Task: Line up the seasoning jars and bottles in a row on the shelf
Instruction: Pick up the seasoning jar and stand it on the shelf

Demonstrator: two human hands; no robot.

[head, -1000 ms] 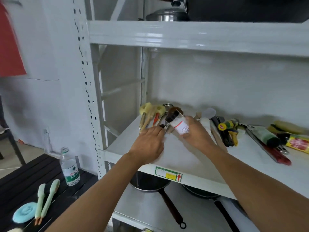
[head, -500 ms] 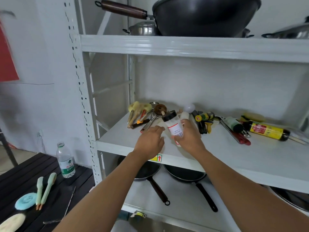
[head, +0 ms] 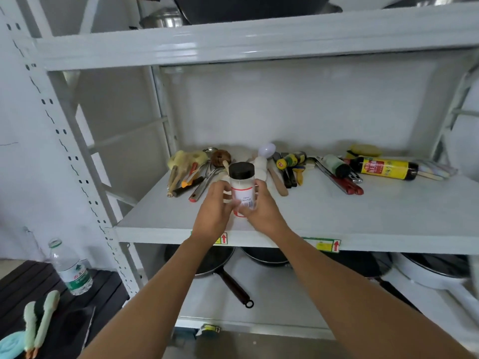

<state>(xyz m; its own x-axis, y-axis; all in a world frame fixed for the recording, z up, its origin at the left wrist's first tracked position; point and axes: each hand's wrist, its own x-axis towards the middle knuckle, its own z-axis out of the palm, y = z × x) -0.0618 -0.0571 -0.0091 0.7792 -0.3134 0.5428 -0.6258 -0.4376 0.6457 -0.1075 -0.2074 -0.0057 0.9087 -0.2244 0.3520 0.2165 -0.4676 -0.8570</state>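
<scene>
A clear seasoning jar (head: 242, 187) with a black cap, white contents and a white label stands upright near the front of the white shelf (head: 363, 216). My left hand (head: 215, 211) grips its left side and my right hand (head: 261, 208) its right side; its base is hidden by my fingers. Further back lie a dark sauce bottle with a yellow label (head: 383, 168), a small yellow-labelled bottle (head: 290, 159) and a green-and-white bottle with a black cap (head: 335, 165), all on their sides.
Cooking utensils and brushes (head: 191, 172) are piled at the back left, a wooden spatula (head: 278, 182) and red-handled tools (head: 344, 185) in the middle. Pans (head: 223, 270) sit on the lower shelf, a wok above. A water bottle (head: 72, 270) stands on a dark bench at left.
The jar has gone from tilted at the back of the shelf to upright near the front, held between both hands. My view has pulled back and shifted right.
</scene>
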